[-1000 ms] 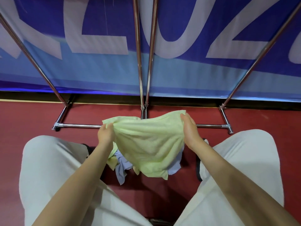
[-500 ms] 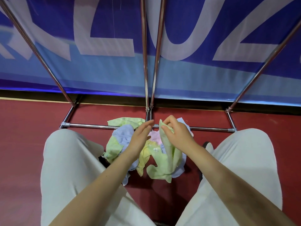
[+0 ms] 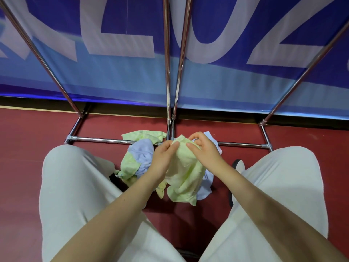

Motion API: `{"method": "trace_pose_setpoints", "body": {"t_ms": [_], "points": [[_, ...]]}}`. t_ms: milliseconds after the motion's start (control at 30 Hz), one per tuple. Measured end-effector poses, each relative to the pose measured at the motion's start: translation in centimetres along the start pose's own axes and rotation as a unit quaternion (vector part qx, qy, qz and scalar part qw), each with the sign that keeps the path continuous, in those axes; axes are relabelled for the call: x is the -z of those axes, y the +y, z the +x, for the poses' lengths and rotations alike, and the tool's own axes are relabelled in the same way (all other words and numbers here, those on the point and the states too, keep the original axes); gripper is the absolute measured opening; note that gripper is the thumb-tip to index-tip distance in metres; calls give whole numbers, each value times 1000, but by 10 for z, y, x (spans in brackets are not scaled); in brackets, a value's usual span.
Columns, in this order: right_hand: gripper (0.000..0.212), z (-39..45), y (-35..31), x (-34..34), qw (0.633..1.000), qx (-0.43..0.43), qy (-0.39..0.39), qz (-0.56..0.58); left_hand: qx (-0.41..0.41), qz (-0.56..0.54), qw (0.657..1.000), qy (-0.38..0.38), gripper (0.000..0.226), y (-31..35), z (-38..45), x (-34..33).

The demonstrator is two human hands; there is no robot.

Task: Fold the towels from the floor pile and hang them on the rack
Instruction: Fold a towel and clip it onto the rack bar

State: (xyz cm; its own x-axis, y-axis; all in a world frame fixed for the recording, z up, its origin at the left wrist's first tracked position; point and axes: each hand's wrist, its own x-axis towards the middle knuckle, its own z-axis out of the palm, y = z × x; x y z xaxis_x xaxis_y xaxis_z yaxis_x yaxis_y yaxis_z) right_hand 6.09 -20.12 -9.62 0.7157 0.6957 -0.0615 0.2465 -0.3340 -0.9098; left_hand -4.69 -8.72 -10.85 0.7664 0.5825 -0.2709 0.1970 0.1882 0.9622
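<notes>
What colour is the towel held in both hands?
Pale yellow-green towel, plain; head view shows it.

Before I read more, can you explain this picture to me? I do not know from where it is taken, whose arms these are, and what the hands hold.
The camera sits on a person's head and looks forward and down, so you see that person's own arms and light trousers from above. There is no machine here, only two bare hands. The left hand and the right hand both pinch the top edge of a green towel, which hangs down between them. Under it, on the red floor, lies a pile of green and pale blue towels. Just behind the pile stands a shiny metal rack; its poles rise in front of a blue banner. No towel shows on the rack here.
</notes>
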Motion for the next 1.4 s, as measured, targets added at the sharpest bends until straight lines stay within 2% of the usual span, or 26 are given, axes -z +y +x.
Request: {"method": "trace_pose_setpoints", "body": {"t_ms": [133,167,267,333,400,500,567,667,800,867,933,1000,1067,1100,1167,1233,1300,1400], "points": [[14,-2,10,-3,991,14,-52,-122,-33,-38,994,102,21,14,8,14],[22,-3,13,-3,987,12,-65,-148,-39,-48,989,136,20,17,12,21],[37,-3,24,-5,984,-10,-83,-160,-37,-97,970,219,19,21,22,47],[40,0,31,-6,984,-22,-83,-159,-34,-173,959,220,19,25,26,60],[42,2,40,-7,980,-35,-96,-173,-32,-262,946,188,17,29,28,68],[44,-7,51,-7,955,-59,-157,-245,-33,-332,927,171,16,33,29,81],[40,-14,59,-3,947,-69,-188,-253,-44,-365,911,185,18,35,29,93],[34,-17,72,10,947,-103,-189,-241,-50,-430,875,218,21,37,31,113],[40,-16,82,19,952,-135,-171,-215,11,-510,814,279,31,28,34,139],[32,-15,76,21,962,-157,-167,-150,49,-517,801,298,36,18,35,148],[29,-15,64,23,969,-175,-171,-38,81,-479,818,308,35,10,34,149],[31,-15,50,26,965,-183,-181,53,98,-414,851,309,29,6,32,140],[13,-17,33,25,960,-173,-183,122,95,-342,888,291,24,8,27,120],[10,-17,25,24,961,-161,-174,141,94,-302,908,275,26,10,24,108],[15,-17,11,21,978,-111,-132,119,100,-188,948,234,33,16,15,79],[17,-15,1,17,992,-62,-91,65,90,-51,979,176,29,19,5,51],[16,-11,-5,12,997,-29,-64,43,57,54,993,89,22,17,-4,26],[10,-4,-13,7,998,-5,-30,50,28,83,996,-10,16,10,-14,3]]}}
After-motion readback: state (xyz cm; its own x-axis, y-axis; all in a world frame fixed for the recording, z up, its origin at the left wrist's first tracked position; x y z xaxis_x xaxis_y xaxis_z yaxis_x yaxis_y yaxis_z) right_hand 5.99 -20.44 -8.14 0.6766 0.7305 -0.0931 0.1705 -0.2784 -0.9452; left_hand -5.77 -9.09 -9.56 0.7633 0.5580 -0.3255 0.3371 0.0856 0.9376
